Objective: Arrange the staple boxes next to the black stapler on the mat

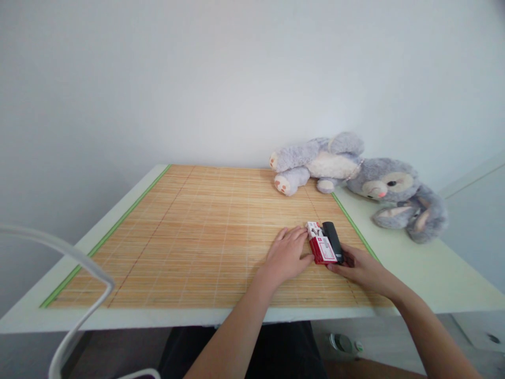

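Note:
A small red and white box [322, 249] lies on the bamboo mat [189, 237], with a black stapler-like object [333, 240] right beside it on the right. My left hand [287, 254] rests on the mat against the box's left side, thumb touching its near corner, fingers curved toward it. My right hand [361, 268] lies at the near right of the pair, its fingers touching the near end of the black object and the box. Neither item is lifted off the mat.
A grey plush rabbit [355, 176] lies on its side at the table's far right, partly on the mat. The white table [426, 263] stands against a plain wall. A white curved tube [74, 273] crosses the lower left. A small round object [344, 343] sits on the floor below.

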`<state>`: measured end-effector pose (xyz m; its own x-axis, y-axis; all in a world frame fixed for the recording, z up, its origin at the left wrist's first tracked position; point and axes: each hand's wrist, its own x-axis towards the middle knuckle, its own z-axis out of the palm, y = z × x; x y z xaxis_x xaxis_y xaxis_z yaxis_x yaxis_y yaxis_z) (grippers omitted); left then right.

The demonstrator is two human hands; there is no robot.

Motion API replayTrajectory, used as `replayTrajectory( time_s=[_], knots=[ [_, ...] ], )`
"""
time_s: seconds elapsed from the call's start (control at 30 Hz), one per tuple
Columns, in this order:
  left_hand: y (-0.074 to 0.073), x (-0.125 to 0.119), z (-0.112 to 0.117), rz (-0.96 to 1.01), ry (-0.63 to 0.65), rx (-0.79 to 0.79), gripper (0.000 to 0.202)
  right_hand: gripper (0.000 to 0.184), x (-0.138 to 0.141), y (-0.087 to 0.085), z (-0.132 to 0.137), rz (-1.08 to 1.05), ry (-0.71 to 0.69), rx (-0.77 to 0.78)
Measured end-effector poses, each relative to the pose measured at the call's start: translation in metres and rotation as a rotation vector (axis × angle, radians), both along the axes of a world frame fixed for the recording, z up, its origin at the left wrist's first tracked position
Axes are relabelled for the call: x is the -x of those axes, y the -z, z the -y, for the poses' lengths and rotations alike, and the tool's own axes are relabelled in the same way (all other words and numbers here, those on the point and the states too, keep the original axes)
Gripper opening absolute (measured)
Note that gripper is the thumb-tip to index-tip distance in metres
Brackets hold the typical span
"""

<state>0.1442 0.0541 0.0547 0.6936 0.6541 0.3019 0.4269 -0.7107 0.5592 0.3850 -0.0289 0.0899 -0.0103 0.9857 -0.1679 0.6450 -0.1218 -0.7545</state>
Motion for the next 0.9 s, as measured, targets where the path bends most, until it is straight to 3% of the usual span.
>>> replayTrajectory(
  time_s=[0.17, 0.47, 0.57, 0.67, 0.77, 0.83, 0.9],
  knots=[
    [0.001, 0.000, 0.002, 0.000, -0.011, -0.019, 0.056, 0.067, -0.002, 0.003, -0.001, -0.033, -0.021, 0.006],
    [-0.003, 0.000, 0.003, 0.018, -0.027, -0.040, 0.054, 0.066, 0.008, -0.007, -0.003, -0.036, -0.014, 0.017],
    [-0.008, 0.003, 0.008, 0.028, -0.048, -0.039, 0.050, 0.075, 0.007, -0.006, 0.000, -0.038, 0.012, 0.007],
    [-0.010, 0.031, 0.019, 0.029, -0.105, -0.026, 0.049, 0.098, 0.000, -0.005, 0.015, -0.026, 0.103, -0.038],
    [-0.007, 0.083, 0.030, 0.007, -0.194, -0.014, 0.046, 0.109, 0.005, -0.010, 0.040, -0.008, 0.211, -0.137],
    [-0.003, 0.121, 0.032, -0.024, -0.273, -0.014, 0.044, 0.094, 0.029, -0.016, 0.053, -0.021, 0.281, -0.217],
    [0.002, 0.149, 0.030, -0.056, -0.360, -0.019, 0.052, 0.069, 0.070, -0.018, 0.056, -0.066, 0.290, -0.309]
  ],
)
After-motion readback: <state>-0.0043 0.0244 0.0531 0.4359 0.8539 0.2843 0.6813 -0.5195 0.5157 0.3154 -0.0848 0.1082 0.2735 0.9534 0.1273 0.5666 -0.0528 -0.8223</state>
